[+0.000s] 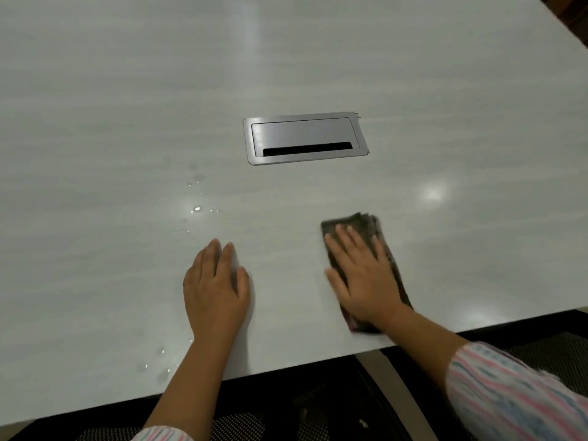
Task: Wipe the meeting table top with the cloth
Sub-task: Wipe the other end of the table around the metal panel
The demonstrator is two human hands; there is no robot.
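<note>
The pale grey meeting table (127, 122) fills most of the view. A dark folded cloth (366, 224) lies flat on it near the front edge, right of centre. My right hand (362, 275) presses down on the cloth with straight, spread fingers; the cloth looks blurred. My left hand (216, 288) rests flat on the bare table top to the left of the cloth, holding nothing. Water droplets (197, 209) glisten on the table ahead of my left hand, and more droplets (159, 361) sit by my left forearm near the edge.
A brushed metal cable box (305, 138) with a dark slot is set flush into the table beyond both hands. The table's front edge (286, 364) runs diagonally across the bottom, with a dark mesh chair (556, 351) below it.
</note>
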